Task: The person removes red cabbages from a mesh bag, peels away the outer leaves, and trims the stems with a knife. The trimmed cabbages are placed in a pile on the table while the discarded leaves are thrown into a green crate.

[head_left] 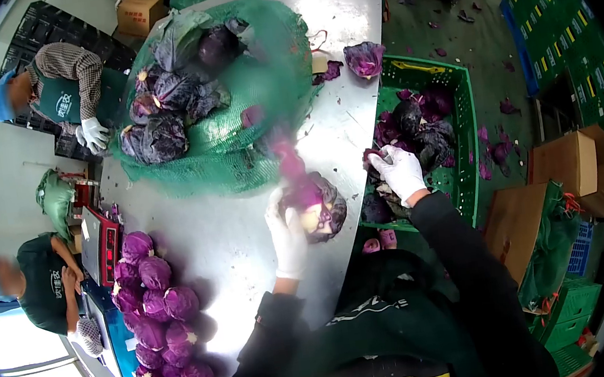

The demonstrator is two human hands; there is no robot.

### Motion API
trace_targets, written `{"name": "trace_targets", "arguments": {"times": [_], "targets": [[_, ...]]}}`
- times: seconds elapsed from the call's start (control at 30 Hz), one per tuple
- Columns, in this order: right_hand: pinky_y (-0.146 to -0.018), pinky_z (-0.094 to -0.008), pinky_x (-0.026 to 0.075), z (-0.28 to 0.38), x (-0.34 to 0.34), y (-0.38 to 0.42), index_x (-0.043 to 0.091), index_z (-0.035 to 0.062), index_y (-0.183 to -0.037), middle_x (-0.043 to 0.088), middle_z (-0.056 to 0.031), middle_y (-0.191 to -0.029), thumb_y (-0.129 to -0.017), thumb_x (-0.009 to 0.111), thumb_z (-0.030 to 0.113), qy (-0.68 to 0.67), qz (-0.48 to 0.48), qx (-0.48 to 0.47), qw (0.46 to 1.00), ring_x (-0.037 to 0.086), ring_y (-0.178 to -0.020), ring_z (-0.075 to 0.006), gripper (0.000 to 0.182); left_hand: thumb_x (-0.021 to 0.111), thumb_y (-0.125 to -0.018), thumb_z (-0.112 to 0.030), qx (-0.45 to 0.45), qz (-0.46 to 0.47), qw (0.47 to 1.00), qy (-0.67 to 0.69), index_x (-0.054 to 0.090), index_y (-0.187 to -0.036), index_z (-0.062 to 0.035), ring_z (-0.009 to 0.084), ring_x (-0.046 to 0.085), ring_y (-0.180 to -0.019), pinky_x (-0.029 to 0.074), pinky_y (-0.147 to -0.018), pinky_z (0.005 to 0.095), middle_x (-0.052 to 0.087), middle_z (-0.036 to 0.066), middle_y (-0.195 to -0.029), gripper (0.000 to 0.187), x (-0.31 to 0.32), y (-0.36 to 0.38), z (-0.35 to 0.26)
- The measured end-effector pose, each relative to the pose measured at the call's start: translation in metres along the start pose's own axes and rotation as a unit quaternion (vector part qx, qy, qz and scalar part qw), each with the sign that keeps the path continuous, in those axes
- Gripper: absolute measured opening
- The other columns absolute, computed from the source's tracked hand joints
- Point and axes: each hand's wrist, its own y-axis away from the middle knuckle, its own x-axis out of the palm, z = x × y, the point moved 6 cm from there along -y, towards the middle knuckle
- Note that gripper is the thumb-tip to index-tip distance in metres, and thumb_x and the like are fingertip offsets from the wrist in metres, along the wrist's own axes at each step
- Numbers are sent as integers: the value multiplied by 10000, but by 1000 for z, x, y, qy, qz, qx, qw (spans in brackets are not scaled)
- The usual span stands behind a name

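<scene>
My left hand [287, 236], in a white glove, presses its fingers against the side of a red cabbage [328, 211] on the metal table. That cabbage has its pale cut stem showing and dark outer leaves on its right. My right hand [398, 171], also gloved, is over the near side of a green crate [468, 106]. Its fingers are pinched on a dark purple cabbage leaf [372, 156], of which only a small part shows. Inside the crate lie loose dark leaves [432, 140].
A green mesh sack [233, 170] holds several untrimmed cabbages. Trimmed cabbages [154, 272] are piled at left beside a red scale [103, 244]. A cabbage piece [365, 60] sits at the table's edge. Two co-workers stand across the table. Cardboard boxes [564, 166] are at right.
</scene>
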Motion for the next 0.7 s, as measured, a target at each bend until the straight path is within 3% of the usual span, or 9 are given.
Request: {"name": "trace_targets", "arguments": {"times": [0.03, 0.17, 0.2, 0.23, 0.33, 0.47, 0.5, 0.57, 0.7], "targets": [[-707, -394, 533, 8, 1, 8, 667, 63, -989, 705, -136, -820, -887, 677, 405, -70, -25, -74, 995, 692, -759, -308, 358, 451, -975, -55, -2, 7, 1000, -18, 400, -1415, -8, 301, 387, -1334, 292, -1137, 402, 423, 184, -1420, 446, 1, 3, 0], [-782, -349, 527, 60, 10, 55, 579, 64, -1257, 695, -189, -1047, -906, 657, 442, -86, 96, -95, 987, 696, -933, -261, 522, 504, -1010, -113, 28, 33, 995, -94, 386, -1389, 7, 247, 433, -1287, 316, -1117, 370, 446, 163, -1374, 415, 9, -10, -25], [-833, -325, 515, 65, 19, 64, 585, 31, -1207, 684, -139, -1052, -886, 734, 335, -122, 55, -154, 979, 658, -925, -183, 467, 523, -1001, -111, 28, 38, 994, -97, 389, -1381, 8, 248, 438, -1277, 322, -1111, 370, 447, 163, -1364, 420, 9, -11, -28], [-915, -348, 501, 69, 26, 72, 572, 28, -1228, 656, -172, -1157, -891, 723, 342, -66, 53, -174, 981, 647, -1064, -269, 484, 542, -992, -109, 26, 44, 994, -101, 392, -1373, 10, 249, 443, -1267, 328, -1105, 369, 447, 163, -1354, 426, 10, -13, -29], [-948, -370, 492, 67, 40, 79, 558, 12, -1263, 631, -186, -1227, -925, 670, 267, -84, 56, -189, 977, 625, -1114, -331, 439, 593, -965, -94, 0, 51, 997, -57, 369, -1370, 13, 229, 446, -1247, 336, -1100, 359, 432, 142, -1340, 475, 8, -15, -12], [-897, -380, 515, 66, 34, 72, 597, 8, -1221, 664, -198, -1147, -925, 658, 260, -45, 98, -189, 976, 647, -1054, -348, 393, 665, -919, -196, -31, 31, 997, 68, 392, -1342, 67, 318, 405, -1289, 302, -1121, 406, 421, 240, -1353, 568, 12, -14, -11], [-837, -406, 535, 66, 34, 72, 615, 3, -1195, 679, -197, -1092, -928, 646, 278, 10, 95, -216, 972, 660, -976, -368, 384, 593, -967, -99, 12, 53, 998, 16, 357, -1405, -4, 222, 444, -1272, 338, -1108, 361, 440, 127, -1369, 506, 13, -13, -11], [-786, -435, 541, 72, 30, 75, 630, 5, -1159, 680, -201, -1059, -932, 632, 285, 32, 47, -273, 960, 663, -921, -377, 361, 591, -965, -105, 41, 68, 997, -17, 392, -1422, -3, 248, 438, -1314, 337, -1117, 372, 455, 149, -1404, 509, 12, -13, -31], [-746, -438, 548, 78, 28, 76, 643, 14, -1120, 691, -200, -976, -932, 625, 240, 27, 16, -298, 954, 675, -868, -371, 295, 639, -945, -211, 38, 54, 997, -41, 482, -1388, -28, 386, 402, -1340, 296, -1140, 436, 441, 251, -1391, 504, 13, -10, -26]]}}
